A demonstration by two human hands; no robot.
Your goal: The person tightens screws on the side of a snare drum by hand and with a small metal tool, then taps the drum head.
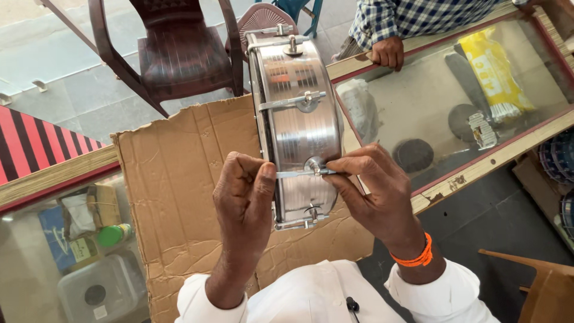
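A shiny metal drum shell (296, 122) stands on its edge on a sheet of cardboard (179, 197), with tension rods and lugs along its side. My left hand (245, 200) pinches the left end of one thin tension rod (299, 174) against the drum's rim. My right hand (371, 188) holds the rod's other end at a round lug with its fingertips. An orange band is on my right wrist.
The cardboard lies on a glass-topped counter (478, 167) with packets and discs inside. Another person's hand (388, 52) in a checked sleeve rests on the far edge. A dark plastic chair (173, 54) stands behind; a wooden chair (538, 287) is at lower right.
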